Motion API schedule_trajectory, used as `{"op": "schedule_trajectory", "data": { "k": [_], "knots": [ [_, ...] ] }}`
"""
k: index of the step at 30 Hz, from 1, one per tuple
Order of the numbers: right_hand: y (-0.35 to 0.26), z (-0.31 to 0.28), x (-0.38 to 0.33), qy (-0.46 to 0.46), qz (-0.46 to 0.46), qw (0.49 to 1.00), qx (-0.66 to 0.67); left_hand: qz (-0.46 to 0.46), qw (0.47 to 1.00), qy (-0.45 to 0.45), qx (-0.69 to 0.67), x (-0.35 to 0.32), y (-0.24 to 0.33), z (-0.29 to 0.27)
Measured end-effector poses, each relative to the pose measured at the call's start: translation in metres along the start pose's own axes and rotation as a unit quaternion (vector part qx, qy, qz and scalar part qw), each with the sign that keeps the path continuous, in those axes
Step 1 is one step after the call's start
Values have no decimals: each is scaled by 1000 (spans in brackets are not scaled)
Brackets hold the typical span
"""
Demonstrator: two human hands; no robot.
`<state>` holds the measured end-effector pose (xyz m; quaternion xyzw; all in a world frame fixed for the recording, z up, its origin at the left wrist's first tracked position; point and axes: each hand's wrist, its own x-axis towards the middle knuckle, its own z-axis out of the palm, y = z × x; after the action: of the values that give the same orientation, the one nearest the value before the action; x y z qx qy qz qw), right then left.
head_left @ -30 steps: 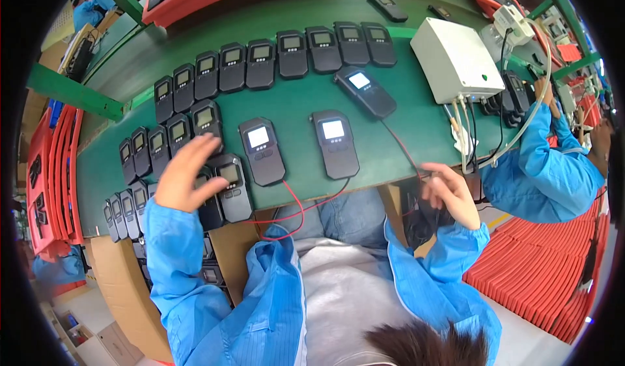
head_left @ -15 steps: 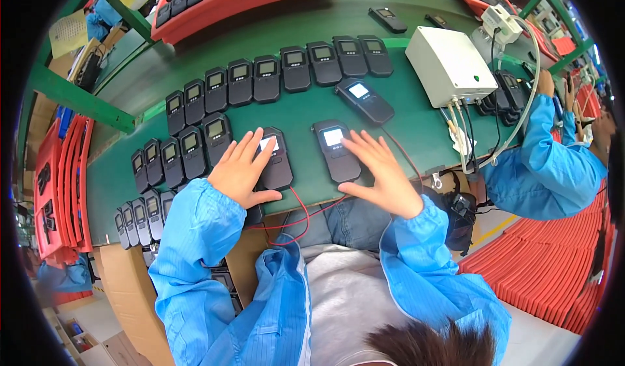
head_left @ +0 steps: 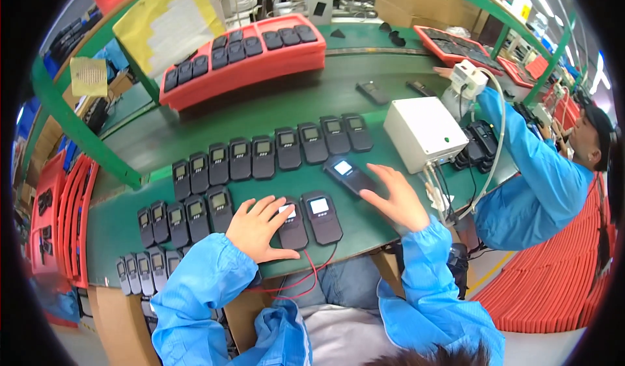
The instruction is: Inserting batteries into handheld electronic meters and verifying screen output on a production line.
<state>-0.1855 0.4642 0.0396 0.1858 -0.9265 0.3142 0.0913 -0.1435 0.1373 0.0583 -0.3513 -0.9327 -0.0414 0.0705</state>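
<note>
My left hand is open with fingers spread, its fingertips over the edge of a black handheld device with a lit screen. Close beside that one lies a second lit black device. Red cords run from the lower ends of these two toward my lap. My right hand is open, thumb and fingers apart, at the right side of a third lit device that lies slanted. Whether the thumb touches it I cannot tell. Several black devices with unlit screens stand in rows to the left and beyond.
At the right sits a white box with cables and a power adapter. A red tray of black devices lies at the back. A co-worker's blue sleeve reaches across at right. Red trays are stacked on the floor.
My right hand has left the middle device and moved right to the slanted one. The middle device now lies closer to the left one. The view has tilted up; the co-worker's arm reaches farther out.
</note>
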Motion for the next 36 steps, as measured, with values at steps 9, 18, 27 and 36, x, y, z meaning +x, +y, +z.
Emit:
{"op": "schedule_trajectory", "data": {
  "k": [9, 18, 27, 36],
  "knots": [
    [-4, 38, 33, -61, 129, 990, -6, 8, 995, 55, -78, 40, -66, 20],
    [-6, 17, 52, -35, -16, 992, 123, -4, 994, 99, -47, 39, -83, 49],
    [-44, 49, 131, -93, 146, 837, 518, -40, 992, 71, -93, 38, -84, 50],
    [-31, 79, 136, -32, 175, 802, 570, -54, 982, 108, -144, 39, -86, 47]
  ]
}}
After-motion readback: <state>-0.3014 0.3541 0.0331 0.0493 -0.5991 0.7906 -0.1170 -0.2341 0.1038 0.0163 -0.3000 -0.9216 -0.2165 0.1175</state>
